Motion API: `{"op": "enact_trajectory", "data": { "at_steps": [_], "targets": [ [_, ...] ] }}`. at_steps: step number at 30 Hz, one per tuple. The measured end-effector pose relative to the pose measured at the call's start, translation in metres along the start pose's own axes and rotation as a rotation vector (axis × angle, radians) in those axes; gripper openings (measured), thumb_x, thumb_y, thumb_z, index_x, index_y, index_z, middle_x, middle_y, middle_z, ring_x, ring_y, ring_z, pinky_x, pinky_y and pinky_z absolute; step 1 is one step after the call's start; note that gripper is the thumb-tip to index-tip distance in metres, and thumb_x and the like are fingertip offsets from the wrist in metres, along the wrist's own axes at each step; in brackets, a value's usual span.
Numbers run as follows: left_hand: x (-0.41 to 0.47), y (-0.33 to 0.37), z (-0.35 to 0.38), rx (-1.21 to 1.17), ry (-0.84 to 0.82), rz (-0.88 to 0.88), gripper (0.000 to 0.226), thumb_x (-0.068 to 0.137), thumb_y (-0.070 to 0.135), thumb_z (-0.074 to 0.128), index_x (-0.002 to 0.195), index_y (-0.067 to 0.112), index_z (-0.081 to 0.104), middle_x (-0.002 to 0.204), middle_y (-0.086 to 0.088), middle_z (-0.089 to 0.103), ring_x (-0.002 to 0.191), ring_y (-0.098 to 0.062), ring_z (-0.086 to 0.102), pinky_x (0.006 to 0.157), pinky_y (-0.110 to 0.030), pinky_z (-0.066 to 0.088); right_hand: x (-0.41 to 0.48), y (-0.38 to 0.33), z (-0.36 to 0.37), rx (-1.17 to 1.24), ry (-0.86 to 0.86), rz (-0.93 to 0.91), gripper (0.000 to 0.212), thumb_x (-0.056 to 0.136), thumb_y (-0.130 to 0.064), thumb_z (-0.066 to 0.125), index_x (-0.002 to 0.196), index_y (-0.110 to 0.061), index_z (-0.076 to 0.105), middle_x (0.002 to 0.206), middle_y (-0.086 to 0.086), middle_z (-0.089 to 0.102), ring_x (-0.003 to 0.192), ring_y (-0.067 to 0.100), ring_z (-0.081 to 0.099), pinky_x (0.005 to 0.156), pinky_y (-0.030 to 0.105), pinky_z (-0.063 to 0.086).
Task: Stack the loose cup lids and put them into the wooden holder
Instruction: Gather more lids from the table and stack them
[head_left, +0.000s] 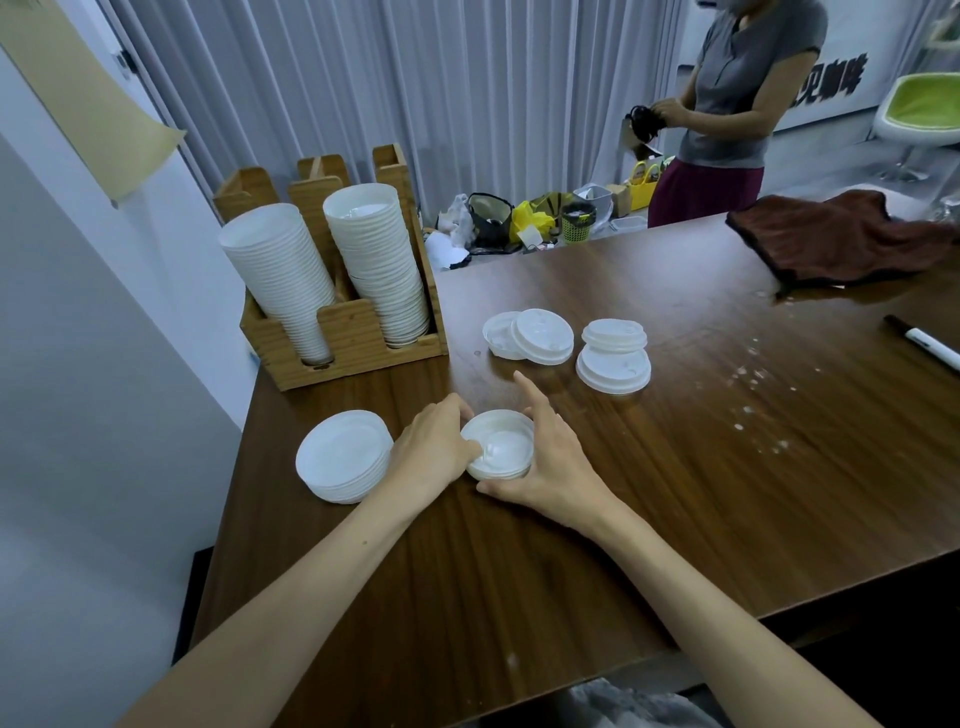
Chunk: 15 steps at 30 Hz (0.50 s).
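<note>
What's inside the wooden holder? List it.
The wooden holder has a left stack and a right stack of white lids in its front slots. Its back slots are hidden behind them.

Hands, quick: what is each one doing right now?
Left hand: grips the lid stack at its left rim.
Right hand: grips the same lid stack from the right, forefinger raised.

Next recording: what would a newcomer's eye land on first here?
The left hand and right hand grip a short stack of white lids on the wooden table, near centre. Behind them to the left, a wooden holder carries two tall leaning white stacks; loose lids lie beyond the hands.
</note>
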<state>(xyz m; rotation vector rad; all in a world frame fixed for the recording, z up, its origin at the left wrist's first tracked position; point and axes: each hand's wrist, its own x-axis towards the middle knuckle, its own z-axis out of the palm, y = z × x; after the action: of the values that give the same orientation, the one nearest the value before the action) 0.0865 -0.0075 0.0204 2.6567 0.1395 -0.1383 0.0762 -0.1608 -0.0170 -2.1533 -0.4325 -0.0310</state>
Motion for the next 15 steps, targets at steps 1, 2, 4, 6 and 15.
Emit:
{"op": "enact_trajectory", "data": {
  "at_steps": [1, 2, 4, 6, 15],
  "targets": [
    [0.000, 0.000, 0.000, -0.001, 0.011, 0.005, 0.030, 0.081, 0.017, 0.063, 0.108, 0.025, 0.050, 0.101, 0.002, 0.057, 0.077, -0.015, 0.056, 0.060, -0.030, 0.047, -0.001, 0.000, -0.001, -0.003, -0.011, -0.011, 0.121, 0.061, -0.041, 0.087, 0.150, -0.036, 0.005, 0.144, -0.004, 0.036, 0.129, 0.017, 0.037, 0.111, 0.047, 0.030],
    [0.000, -0.001, 0.000, -0.003, 0.026, 0.007, 0.031, 0.081, 0.016, 0.063, 0.108, 0.025, 0.050, 0.102, 0.002, 0.057, 0.080, -0.015, 0.057, 0.061, -0.029, 0.047, -0.001, 0.001, -0.002, 0.000, -0.032, -0.023, 0.120, 0.061, -0.045, 0.086, 0.150, -0.037, 0.004, 0.144, -0.006, 0.032, 0.131, 0.015, 0.034, 0.112, 0.048, 0.029],
    [0.001, -0.002, -0.001, -0.015, 0.052, 0.004, 0.033, 0.081, 0.015, 0.064, 0.110, 0.024, 0.050, 0.104, 0.003, 0.057, 0.083, -0.014, 0.056, 0.058, -0.026, 0.043, -0.004, 0.001, -0.009, 0.049, -0.064, -0.040, 0.114, 0.064, -0.055, 0.079, 0.148, -0.044, 0.003, 0.142, -0.013, 0.024, 0.136, 0.011, 0.024, 0.116, 0.049, 0.022],
    [0.001, -0.003, -0.001, -0.032, 0.064, 0.005, 0.034, 0.081, 0.014, 0.064, 0.111, 0.023, 0.051, 0.105, 0.002, 0.057, 0.084, -0.014, 0.055, 0.057, -0.024, 0.039, -0.003, 0.000, -0.020, 0.162, -0.029, -0.021, 0.098, 0.070, -0.062, 0.068, 0.145, -0.049, 0.007, 0.143, -0.020, 0.020, 0.139, 0.003, 0.018, 0.116, 0.038, 0.021],
    [-0.003, 0.000, 0.003, 0.044, 0.119, 0.038, 0.030, 0.085, 0.020, 0.059, 0.114, 0.020, 0.051, 0.110, -0.003, 0.051, 0.090, -0.019, 0.053, 0.071, -0.030, 0.045, 0.074, 0.020, -0.042, -0.190, 0.251, 0.066, 0.056, 0.090, -0.019, 0.060, 0.141, -0.013, 0.038, 0.140, 0.010, 0.038, 0.125, 0.024, 0.041, 0.097, 0.027, 0.036]
  ]
}}
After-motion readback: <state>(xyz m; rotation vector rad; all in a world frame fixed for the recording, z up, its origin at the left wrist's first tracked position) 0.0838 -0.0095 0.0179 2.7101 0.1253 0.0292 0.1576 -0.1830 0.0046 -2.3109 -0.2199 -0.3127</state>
